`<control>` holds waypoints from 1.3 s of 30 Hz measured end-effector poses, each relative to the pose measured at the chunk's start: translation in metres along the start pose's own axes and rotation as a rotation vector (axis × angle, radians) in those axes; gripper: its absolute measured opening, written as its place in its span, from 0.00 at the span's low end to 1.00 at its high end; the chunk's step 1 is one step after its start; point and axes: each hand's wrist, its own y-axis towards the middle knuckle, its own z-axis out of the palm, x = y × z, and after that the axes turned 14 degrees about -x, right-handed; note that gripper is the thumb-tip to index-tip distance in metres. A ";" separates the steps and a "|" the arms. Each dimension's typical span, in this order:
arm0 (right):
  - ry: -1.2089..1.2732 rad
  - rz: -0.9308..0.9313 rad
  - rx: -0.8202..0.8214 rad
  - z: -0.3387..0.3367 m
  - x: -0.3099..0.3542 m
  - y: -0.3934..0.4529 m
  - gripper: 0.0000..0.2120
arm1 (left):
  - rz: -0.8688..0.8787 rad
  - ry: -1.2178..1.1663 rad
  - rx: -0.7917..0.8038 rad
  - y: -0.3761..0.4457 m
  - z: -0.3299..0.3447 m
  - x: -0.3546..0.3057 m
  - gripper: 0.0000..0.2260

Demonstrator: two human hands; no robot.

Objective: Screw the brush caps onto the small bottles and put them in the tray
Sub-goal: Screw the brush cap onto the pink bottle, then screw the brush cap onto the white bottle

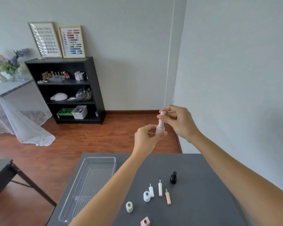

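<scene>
At lower left of the frame a clear tray (95,175) sits on the grey surface (203,201). Mid-frame, raised above the surface's far edge, the left hand (145,137) grips a pale pink bottle (160,132) upright, while the right hand (178,121) pinches its ribbed cap (162,119) from above. Lower right of centre, open bottles, three loose brush caps (160,190) and a capped black bottle (173,177) rest on the surface.

Left hand (145,137) grips pink bottle (160,132); right hand (178,121) pinches cap (162,119)
</scene>
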 end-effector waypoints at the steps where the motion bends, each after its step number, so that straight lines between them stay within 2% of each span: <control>1: -0.030 0.013 0.004 0.001 -0.009 -0.005 0.06 | -0.016 0.025 0.017 -0.001 0.001 0.009 0.10; 6: -0.158 0.078 -0.041 -0.001 -0.062 -0.037 0.03 | -0.161 0.139 0.151 -0.012 0.001 0.062 0.30; 11: -0.277 0.252 -0.057 -0.018 -0.124 -0.072 0.04 | -0.298 0.347 0.207 -0.032 -0.006 0.131 0.33; 20: -0.463 0.425 -0.098 -0.035 -0.212 -0.119 0.05 | -0.441 0.632 0.358 -0.070 -0.005 0.213 0.33; 23: -0.495 0.454 -0.098 -0.032 -0.230 -0.125 0.04 | -0.452 0.646 0.342 -0.077 -0.002 0.226 0.32; 29: -0.517 0.467 -0.076 -0.023 -0.250 -0.128 0.04 | -0.393 0.696 0.286 -0.081 0.005 0.235 0.17; 36: -0.515 0.477 -0.077 -0.016 -0.254 -0.133 0.04 | -0.380 0.690 0.230 -0.083 0.006 0.238 0.13; 39: -0.461 0.475 -0.102 -0.013 -0.247 -0.137 0.14 | -0.384 0.654 0.177 -0.083 0.003 0.237 0.11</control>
